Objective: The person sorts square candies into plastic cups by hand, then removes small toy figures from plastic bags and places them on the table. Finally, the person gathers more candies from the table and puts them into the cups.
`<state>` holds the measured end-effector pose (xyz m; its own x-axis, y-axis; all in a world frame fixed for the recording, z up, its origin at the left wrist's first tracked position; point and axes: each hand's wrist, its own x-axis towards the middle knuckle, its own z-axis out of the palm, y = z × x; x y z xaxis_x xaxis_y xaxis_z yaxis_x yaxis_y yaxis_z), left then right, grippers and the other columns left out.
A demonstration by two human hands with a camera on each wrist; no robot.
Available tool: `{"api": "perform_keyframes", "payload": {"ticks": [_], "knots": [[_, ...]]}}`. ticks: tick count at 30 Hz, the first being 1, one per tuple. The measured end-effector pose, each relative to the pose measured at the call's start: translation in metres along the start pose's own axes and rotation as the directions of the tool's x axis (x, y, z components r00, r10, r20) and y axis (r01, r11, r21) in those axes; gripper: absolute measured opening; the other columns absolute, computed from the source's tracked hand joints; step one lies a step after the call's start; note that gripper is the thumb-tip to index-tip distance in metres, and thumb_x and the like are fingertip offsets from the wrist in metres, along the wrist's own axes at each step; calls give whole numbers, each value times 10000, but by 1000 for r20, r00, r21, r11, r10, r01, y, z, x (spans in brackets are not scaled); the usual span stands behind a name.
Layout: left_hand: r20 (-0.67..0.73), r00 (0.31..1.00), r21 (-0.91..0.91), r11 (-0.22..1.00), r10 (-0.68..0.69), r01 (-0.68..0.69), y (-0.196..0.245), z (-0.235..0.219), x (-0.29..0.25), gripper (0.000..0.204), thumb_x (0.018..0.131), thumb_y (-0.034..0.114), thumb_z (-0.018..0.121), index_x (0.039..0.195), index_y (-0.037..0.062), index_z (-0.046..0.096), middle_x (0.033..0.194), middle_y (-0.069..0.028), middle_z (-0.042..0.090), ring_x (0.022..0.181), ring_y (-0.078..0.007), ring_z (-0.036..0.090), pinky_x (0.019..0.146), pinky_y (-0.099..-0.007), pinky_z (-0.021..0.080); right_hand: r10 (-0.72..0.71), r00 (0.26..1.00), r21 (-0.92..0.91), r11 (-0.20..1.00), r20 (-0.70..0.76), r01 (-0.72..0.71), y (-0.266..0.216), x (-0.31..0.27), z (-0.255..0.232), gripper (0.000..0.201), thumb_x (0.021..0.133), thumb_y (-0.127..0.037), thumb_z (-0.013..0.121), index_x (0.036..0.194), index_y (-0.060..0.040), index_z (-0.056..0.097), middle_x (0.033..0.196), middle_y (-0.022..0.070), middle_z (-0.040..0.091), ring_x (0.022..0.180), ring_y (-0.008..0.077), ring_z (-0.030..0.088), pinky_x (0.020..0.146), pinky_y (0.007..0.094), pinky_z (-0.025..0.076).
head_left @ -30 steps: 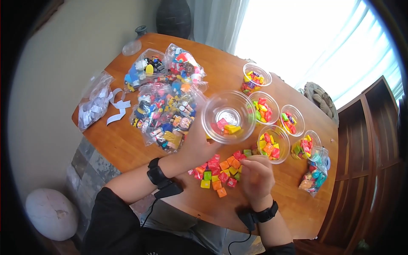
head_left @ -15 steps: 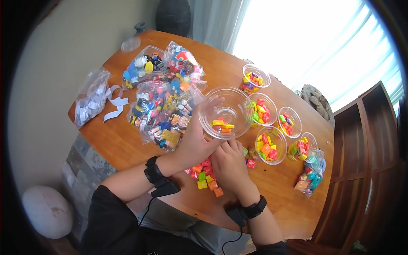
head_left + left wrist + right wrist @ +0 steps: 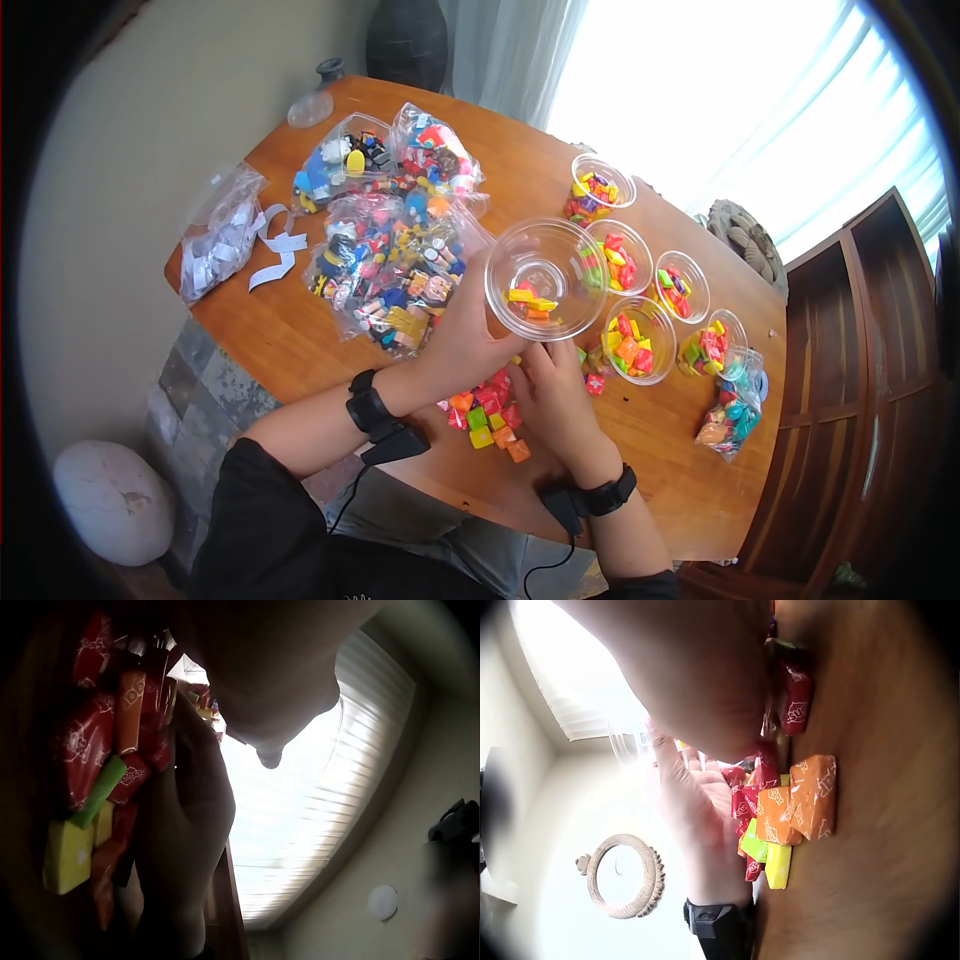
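Observation:
In the head view my left hand [image 3: 463,335] holds a clear plastic cup [image 3: 538,272] above the table, tilted so its open mouth faces me. A few yellow and orange wrapped candies [image 3: 533,302] lie inside it. Below the cup my right hand [image 3: 562,400] reaches down into the pile of wrapped candies [image 3: 482,420], red, orange, yellow and green. Its fingertips are hidden among them, and I cannot tell whether they pinch one. The right wrist view shows orange candies [image 3: 814,796] close beside the hand.
Several candy-filled cups [image 3: 640,345] stand to the right, near a bag of small toys [image 3: 730,415]. Large clear bags of figurines [image 3: 385,265] cover the table's left part, beside a bag of white strips [image 3: 220,235]. A dark wooden cabinet [image 3: 840,370] stands beyond the right edge.
My right hand has moved left from beside the pile down into it, under the cup. Candies inside the cup have shifted. The left hand keeps hold of the cup, with only slight movement.

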<state>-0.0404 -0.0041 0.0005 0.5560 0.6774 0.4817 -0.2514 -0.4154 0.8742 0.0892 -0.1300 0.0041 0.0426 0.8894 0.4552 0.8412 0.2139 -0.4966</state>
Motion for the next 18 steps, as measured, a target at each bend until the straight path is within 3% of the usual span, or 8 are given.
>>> {"api": "perform_keyframes", "payload": {"ticks": [6, 8, 12, 14, 18], "knots": [[8, 1000, 9, 1000, 13, -13, 2, -1, 0, 1001, 861, 49, 937, 1641, 23, 311, 1695, -190, 432, 1611, -291, 401, 1329, -439, 344, 73, 997, 118, 990, 20, -75, 3, -6, -4, 267, 912, -22, 806, 1148, -22, 681, 1121, 152, 664, 1035, 355, 634, 912, 479, 521], [4, 1000, 17, 1000, 14, -14, 0, -1, 0, 998, 866, 47, 931, 1644, 24, 307, 1698, -192, 430, 1614, -291, 399, 1328, -438, 344, 179, 982, 246, 956, -59, -160, 1, -6, -5, 278, 899, -32, 850, 1120, -33, 681, 1003, 123, 683, 944, 326, 658, 882, 460, 526], [5, 1000, 37, 999, 17, -17, 1, -1, 0, 988, 880, 38, 912, 1652, 28, 295, 1704, -200, 422, 1621, -297, 393, 1330, -438, 341, 206, 974, 317, 934, -93, -167, -2, -8, -12, 269, 890, -45, 881, 1090, -38, 701, 970, 112, 700, 889, 308, 665, 872, 454, 526], [8, 1000, 29, 999, 16, -16, 1, -1, 0, 986, 882, 34, 909, 1652, 29, 294, 1704, -202, 422, 1624, -299, 391, 1331, -441, 341, 124, 992, 309, 943, 26, -126, -1, -8, -14, 230, 891, -55, 879, 1055, -43, 718, 1012, 111, 717, 939, 315, 670, 879, 443, 523], [16, 1000, 6, 1000, 2, -2, 1, -1, 0, 984, 883, 30, 906, 1652, 31, 293, 1704, -207, 420, 1628, -303, 385, 1335, -446, 336, -34, 999, 202, 979, 12, 31, 2, -5, -12, 209, 886, -65, 879, 1028, -53, 727, 1062, 103, 724, 1000, 321, 667, 900, 436, 516]]}}
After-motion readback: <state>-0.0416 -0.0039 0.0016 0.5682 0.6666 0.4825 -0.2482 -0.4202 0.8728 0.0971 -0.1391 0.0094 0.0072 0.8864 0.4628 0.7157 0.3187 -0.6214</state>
